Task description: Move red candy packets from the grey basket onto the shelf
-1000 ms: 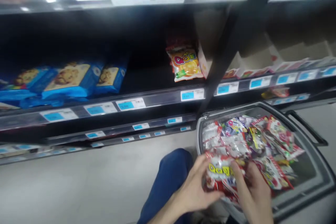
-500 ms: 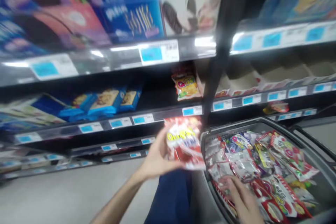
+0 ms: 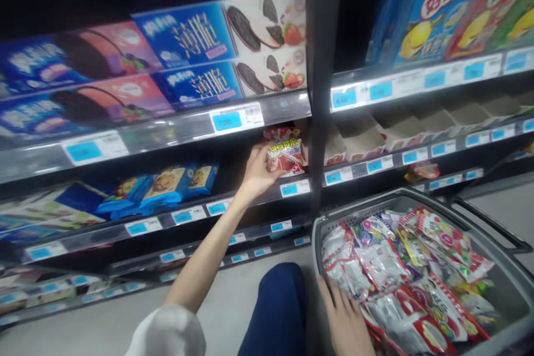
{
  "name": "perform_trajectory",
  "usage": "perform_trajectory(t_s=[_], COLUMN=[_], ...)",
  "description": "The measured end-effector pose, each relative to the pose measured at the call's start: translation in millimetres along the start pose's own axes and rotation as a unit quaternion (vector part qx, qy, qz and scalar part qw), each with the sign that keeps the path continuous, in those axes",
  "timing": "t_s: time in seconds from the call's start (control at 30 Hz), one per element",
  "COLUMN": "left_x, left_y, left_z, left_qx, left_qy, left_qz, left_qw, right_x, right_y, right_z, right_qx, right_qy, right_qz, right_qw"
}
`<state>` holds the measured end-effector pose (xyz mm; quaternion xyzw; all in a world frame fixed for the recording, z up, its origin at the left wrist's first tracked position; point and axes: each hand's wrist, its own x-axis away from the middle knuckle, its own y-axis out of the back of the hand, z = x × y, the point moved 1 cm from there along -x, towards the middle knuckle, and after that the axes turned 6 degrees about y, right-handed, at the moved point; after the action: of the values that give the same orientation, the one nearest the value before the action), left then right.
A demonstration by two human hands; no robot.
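Left hand (image 3: 256, 173) clasps the red snack packet (image 3: 287, 157) at its fingertips, on the shelf (image 3: 267, 193)

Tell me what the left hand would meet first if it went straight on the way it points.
Probably the stocked packet on the shelf, just behind the red snack packet the left hand holds. Depth is unclear, so the gap between them cannot be judged.

Shelving (image 3: 167, 134): dark metal racks in several tiers, split by a black upright post (image 3: 321, 94).
Shelf edges: clear strips with blue price labels (image 3: 227, 120), catching overhead glare.
Upper tier: blue and pink biscuit boxes (image 3: 187, 39).
Middle tier, left: blue packets (image 3: 167, 183).
Right bay: what look like cardboard trays (image 3: 434, 119), blurred.
Floor (image 3: 104, 317): pale grey, smooth.
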<state>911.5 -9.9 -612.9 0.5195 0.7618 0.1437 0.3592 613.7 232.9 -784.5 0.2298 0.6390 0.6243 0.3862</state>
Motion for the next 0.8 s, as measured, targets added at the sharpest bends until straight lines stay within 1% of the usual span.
perform_trajectory(t_s=[0.07,0.1,0.2,0.3,0.43,0.5,0.57,0.63,0.73,0.77,0.8], left_x=[1,1,0,0,0,0,3,8,17,19,20], left_y=[0.4,0.9,0.5,-0.9,-1.4,-2.0,-1.4,1.3,6.5,7.5,7.9], left_z=[-3,-5,-9,-10,-10,-11,-15,-19,-22,-21,-20], left_qx=[-0.034,-0.06,-0.136,-0.157,-0.143,-0.125,-0.094,-0.055,-0.007,0.008,0.033], left_qy=[0.001,-0.001,0.006,0.02,0.027,0.028,0.022,-0.001,-0.049,-0.054,-0.045], left_qz=[0.021,0.023,0.012,0.008,0.004,0.013,0.031,0.037,0.021,0.015,0.02], left_qw=[0.999,0.998,0.991,0.987,0.989,0.992,0.995,0.998,0.999,0.998,0.998], right_x=[-3,-4,-5,-6,-13,-17,-20,-20,-18,-17,-17], right_y=[3,4,2,5,21,27,31,34,37,37,37], right_z=[0,0,-1,1,5,5,4,3,5,5,5], right_qx=[0.0,-0.004,-0.017,-0.02,-0.028,-0.041,-0.047,-0.047,-0.043,-0.042,-0.042], right_qy=[-0.002,-0.003,-0.009,-0.013,-0.022,-0.022,-0.024,-0.022,-0.017,-0.017,-0.016], right_qz=[0.005,0.006,0.013,0.049,0.152,0.188,0.202,0.209,0.211,0.21,0.209], right_qw=[1.0,1.0,1.0,0.999,0.988,0.981,0.978,0.977,0.976,0.977,0.977])
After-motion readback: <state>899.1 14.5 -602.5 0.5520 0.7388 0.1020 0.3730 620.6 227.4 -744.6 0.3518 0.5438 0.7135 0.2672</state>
